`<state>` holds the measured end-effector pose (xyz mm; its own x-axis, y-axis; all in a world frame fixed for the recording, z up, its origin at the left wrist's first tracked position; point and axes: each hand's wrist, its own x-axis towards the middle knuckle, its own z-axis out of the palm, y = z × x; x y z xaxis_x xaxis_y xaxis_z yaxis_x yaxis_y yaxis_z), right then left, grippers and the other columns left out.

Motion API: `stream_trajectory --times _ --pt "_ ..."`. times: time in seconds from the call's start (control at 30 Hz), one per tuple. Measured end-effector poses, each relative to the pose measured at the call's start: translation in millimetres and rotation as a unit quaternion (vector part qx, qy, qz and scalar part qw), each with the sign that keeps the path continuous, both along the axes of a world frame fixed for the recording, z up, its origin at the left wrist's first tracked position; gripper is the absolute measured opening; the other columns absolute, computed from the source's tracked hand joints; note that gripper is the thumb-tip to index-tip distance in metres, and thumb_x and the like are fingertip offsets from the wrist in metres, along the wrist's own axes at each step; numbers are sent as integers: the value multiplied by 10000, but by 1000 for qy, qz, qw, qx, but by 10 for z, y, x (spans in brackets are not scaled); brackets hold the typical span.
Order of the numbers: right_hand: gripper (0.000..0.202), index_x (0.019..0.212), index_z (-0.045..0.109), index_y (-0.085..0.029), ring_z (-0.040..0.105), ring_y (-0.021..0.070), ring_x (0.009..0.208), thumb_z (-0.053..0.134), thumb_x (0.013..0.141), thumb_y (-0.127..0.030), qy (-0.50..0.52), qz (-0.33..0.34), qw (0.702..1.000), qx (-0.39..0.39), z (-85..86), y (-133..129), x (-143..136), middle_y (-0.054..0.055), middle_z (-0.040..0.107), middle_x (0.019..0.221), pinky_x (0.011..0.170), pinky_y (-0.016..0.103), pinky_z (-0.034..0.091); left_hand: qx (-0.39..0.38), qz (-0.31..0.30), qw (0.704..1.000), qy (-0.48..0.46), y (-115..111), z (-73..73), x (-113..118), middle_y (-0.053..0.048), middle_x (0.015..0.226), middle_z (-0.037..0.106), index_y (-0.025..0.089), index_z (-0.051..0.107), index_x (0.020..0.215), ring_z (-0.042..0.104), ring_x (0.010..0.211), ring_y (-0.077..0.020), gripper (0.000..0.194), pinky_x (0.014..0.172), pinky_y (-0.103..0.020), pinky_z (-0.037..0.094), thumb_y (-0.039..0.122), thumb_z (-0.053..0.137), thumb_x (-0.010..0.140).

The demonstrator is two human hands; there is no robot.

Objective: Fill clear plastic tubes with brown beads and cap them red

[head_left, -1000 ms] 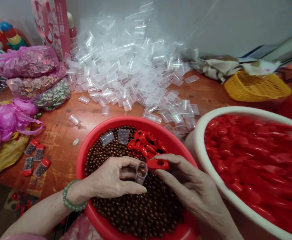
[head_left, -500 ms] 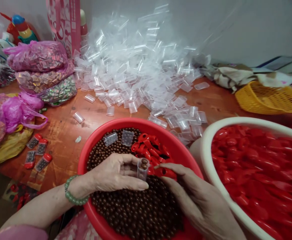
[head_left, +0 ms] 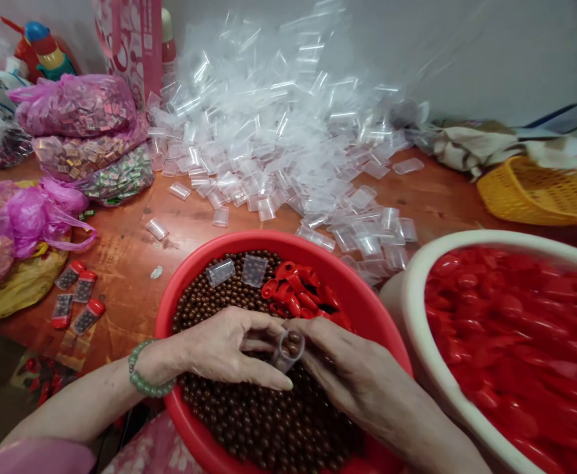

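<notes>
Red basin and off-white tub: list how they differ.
The red basin is red-walled, the off-white tub pale-rimmed. The basin holds many brown beads; the tub shows none. The basin has a small cluster of red plastic pieces; the tub, a far bigger mass. Both are open-topped.

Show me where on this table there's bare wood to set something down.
Bare wood shows between the four red-capped containers and the red basin, apart from a white scrap; another patch lies between the clear container heap and the yellow basket. Crowded: the heap and the bags at left. The basin and white tub leave little room between them.
</notes>
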<state>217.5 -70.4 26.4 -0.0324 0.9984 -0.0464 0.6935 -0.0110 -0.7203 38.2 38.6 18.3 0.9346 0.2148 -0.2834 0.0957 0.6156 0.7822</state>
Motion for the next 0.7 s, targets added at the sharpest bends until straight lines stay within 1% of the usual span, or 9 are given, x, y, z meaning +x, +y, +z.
stream_trajectory --times 0.1,0.17,0.2,0.27,0.37,0.43,0.53,0.6,0.7 --pt "134 992 637 -256 674 152 680 602 884 -327 105 -128 986 20 -43 -8 22 15 699 827 592 235 551 13 13 999 41 37 -4 -31 -55 1027 676 153 646 1003 634 1013 -168 365 1011 -389 437 169 803 673" --pt "151 977 634 -262 690 153 719 662 848 -336 194 -205 958 52 -57 -36 27 11 716 873 631 237 565 15 -24 998 60 55 7 -51 -69 1019 689 155 644 993 651 979 -171 353 956 -382 472 208 807 685" --pt "162 979 639 -268 700 158 758 681 836 -331 235 -223 944 68 -56 -49 23 12 726 906 674 250 575 12 -46 997 61 62 17 -59 -74 1014 693 154 645 988 658 959 -168 347 938 -374 481 233 808 692" --pt "186 999 652 -280 710 176 845 703 822 -311 295 -233 923 87 -44 -63 2 17 738 961 779 299 583 6 -67 996 53 78 39 -65 -82 1024 697 153 650 1003 662 950 -161 355 939 -356 479 295 801 715" --pt "195 997 679 -277 713 199 905 722 808 -304 340 -231 908 82 -22 -39 -36 28 748 976 860 358 575 3 -60 998 25 104 55 -58 -95 1044 700 150 655 1049 659 977 -163 419 954 -333 464 406 778 741" --pt "177 960 692 -271 717 204 910 736 794 -314 359 -235 900 75 -15 -8 -55 31 754 972 859 358 579 -21 -68 997 3 117 44 -49 -99 1035 701 146 659 1058 664 971 -172 453 928 -326 477 463 759 749" --pt "175 937 695 -279 722 172 861 757 773 -290 377 -251 888 74 -7 26 -77 12 759 949 789 291 591 -65 -69 995 -27 116 7 -36 -94 995 701 148 653 1064 680 935 -178 445 866 -317 508 470 741 769" --pt "170 917 699 -276 721 154 829 767 762 -264 375 -259 887 71 3 34 -93 3 760 932 768 263 590 -64 -54 996 -32 104 -17 -29 -87 978 700 152 641 1081 685 921 -172 432 854 -311 515 454 732 786" --pt "148 879 705 -265 720 152 806 775 749 -250 359 -265 891 80 30 45 -123 0 757 902 768 265 592 -45 -36 998 -19 89 -32 -22 -84 969 696 149 633 1093 682 919 -162 448 856 -302 515 466 726 789"
